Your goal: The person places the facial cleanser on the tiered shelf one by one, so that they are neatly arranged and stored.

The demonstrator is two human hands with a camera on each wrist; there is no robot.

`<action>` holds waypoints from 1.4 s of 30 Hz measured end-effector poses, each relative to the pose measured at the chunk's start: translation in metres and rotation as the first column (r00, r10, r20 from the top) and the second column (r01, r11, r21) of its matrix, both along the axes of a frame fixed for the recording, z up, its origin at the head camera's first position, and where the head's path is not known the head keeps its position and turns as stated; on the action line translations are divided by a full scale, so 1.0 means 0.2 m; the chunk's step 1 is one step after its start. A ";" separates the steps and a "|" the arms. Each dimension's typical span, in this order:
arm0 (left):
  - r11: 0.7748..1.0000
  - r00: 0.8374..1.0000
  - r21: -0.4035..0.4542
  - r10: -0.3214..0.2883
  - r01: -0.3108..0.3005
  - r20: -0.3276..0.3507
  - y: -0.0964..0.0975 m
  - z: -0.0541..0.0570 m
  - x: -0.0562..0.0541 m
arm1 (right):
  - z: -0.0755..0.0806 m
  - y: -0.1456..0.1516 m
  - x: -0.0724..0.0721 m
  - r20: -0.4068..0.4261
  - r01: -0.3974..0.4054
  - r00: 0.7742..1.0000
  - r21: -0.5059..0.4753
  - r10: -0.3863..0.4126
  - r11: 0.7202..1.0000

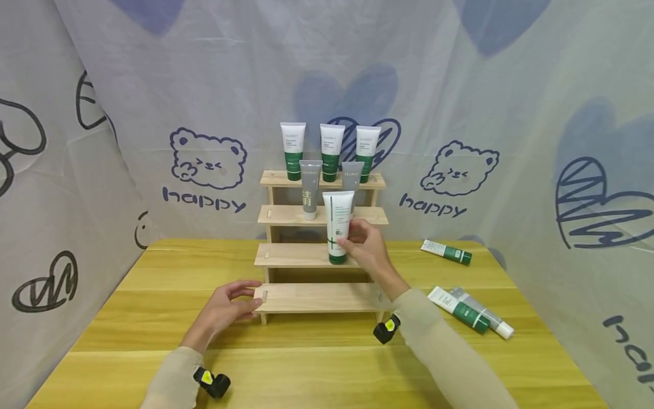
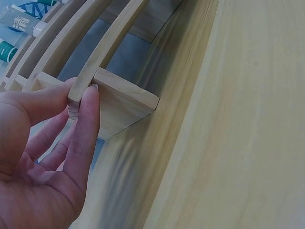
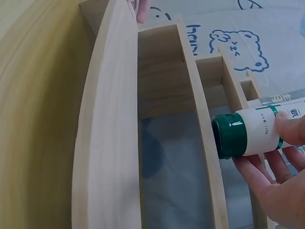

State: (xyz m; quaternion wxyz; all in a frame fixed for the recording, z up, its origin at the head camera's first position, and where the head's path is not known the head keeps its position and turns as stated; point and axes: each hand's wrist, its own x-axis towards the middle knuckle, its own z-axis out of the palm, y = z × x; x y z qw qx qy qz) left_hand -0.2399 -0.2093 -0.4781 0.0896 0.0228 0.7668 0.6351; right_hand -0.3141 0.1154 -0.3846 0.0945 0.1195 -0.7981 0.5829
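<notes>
My right hand point(image 1: 370, 250) grips a white squeeze tube point(image 1: 337, 218) with a green cap. The tube stands upright, cap down, at the right part of the second step from the bottom of a wooden tiered stand point(image 1: 311, 298). In the right wrist view its green cap point(image 3: 229, 136) is by the shelf edge; whether it touches the wood I cannot tell. My left hand point(image 1: 225, 311) pinches the left end of the lowest step between thumb and finger, as the left wrist view shows. Two grey tubes point(image 1: 310, 190) stand one step up, the right one partly hidden behind the held tube.
Three white-and-green tubes point(image 1: 293, 150) stand on the top step. Right of the stand, a white-and-green tube point(image 1: 447, 251) lies on the table point(image 1: 168, 295); nearer, another white-and-green tube point(image 1: 460, 309) lies against a grey tube point(image 1: 493, 319). A patterned curtain point(image 1: 245, 85) hangs behind.
</notes>
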 end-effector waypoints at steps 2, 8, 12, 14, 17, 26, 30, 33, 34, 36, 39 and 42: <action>1.000 1.000 -0.004 0.000 0.000 -0.001 0.00 0.00 0.00 | -0.01 -0.01 0.00 -0.006 0.006 1.000 0.002 -0.006 1.000; 1.000 1.000 -0.003 0.008 -0.008 0.006 0.00 0.00 -0.01 | -0.02 -0.03 0.00 -0.024 -0.004 1.000 -0.012 0.004 1.000; 1.000 1.000 -0.002 0.009 -0.009 0.006 0.00 0.00 -0.01 | -0.02 -0.04 0.00 -0.031 0.000 1.000 -0.010 0.000 1.000; 1.000 1.000 -0.002 0.010 -0.010 0.007 0.00 0.00 -0.01 | -0.02 -0.05 0.00 -0.025 0.000 1.000 -0.017 -0.001 1.000; 1.000 1.000 0.001 0.011 -0.011 0.010 0.00 0.00 -0.01 | -0.02 -0.05 0.00 -0.007 0.002 1.000 -0.022 -0.003 1.000; 1.000 1.000 0.005 0.013 -0.013 0.012 0.00 -0.01 -0.01 | -0.03 -0.06 -0.01 0.003 -0.002 1.000 -0.028 0.002 1.000; 1.000 1.000 0.003 0.014 -0.014 0.012 0.00 -0.01 -0.01 | -0.04 -0.07 -0.01 -0.001 0.001 1.000 -0.029 -0.001 1.000; 1.000 1.000 0.002 0.012 -0.012 0.011 0.00 -0.01 -0.01 | -0.04 -0.07 -0.01 -0.003 0.004 1.000 -0.024 -0.004 1.000; 1.000 1.000 0.002 0.011 -0.011 0.011 0.00 -0.01 -0.01 | -0.03 -0.08 -0.01 -0.004 0.003 1.000 -0.024 -0.003 1.000; 1.000 1.000 0.002 0.011 -0.011 0.009 0.00 -0.01 -0.01 | -0.03 -0.08 -0.01 -0.008 0.001 1.000 -0.019 -0.001 1.000; 1.000 1.000 -0.001 0.012 -0.012 0.010 0.00 -0.01 -0.01 | -0.03 -0.08 -0.01 -0.016 -0.003 1.000 -0.021 0.003 1.000; 1.000 1.000 -0.004 0.012 -0.012 0.011 0.00 -0.01 -0.01 | -0.03 -0.09 -0.01 -0.030 -0.007 1.000 -0.019 0.007 1.000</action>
